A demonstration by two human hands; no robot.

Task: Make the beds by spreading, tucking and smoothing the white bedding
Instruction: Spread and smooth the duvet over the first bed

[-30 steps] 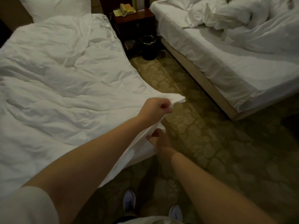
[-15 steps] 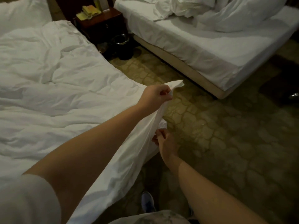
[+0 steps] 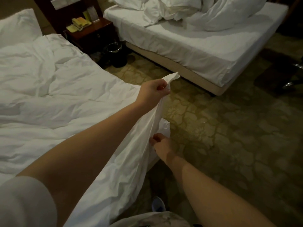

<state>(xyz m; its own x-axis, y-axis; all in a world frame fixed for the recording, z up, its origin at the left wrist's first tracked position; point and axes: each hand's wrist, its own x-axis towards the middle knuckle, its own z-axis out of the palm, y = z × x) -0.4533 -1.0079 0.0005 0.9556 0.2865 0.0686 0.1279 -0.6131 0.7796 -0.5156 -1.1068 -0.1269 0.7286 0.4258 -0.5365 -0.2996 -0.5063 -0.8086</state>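
Note:
A wrinkled white duvet (image 3: 62,95) covers the near bed on the left, with a white pillow (image 3: 16,28) at its head. My left hand (image 3: 154,92) grips the duvet's foot corner and holds it lifted above the carpet, the tip of the corner poking out past my fingers. Lower down, my right hand (image 3: 161,143) pinches the hanging edge of the same duvet at the bed's corner. The second bed (image 3: 205,51) stands at the far right with a white sheet and a rumpled heap of bedding and pillows (image 3: 188,12) at its head.
A dark wooden nightstand (image 3: 91,33) with a phone and papers stands between the beds, a black bin (image 3: 114,54) in front of it. Patterned carpet (image 3: 229,145) fills the aisle. A chair base (image 3: 293,79) shows at the right edge. My shoe (image 3: 158,205) is below.
The view has swung right and up, showing more of the second bed. My left hand has kept the corner raised while my right hand has stayed pinching the edge below it.

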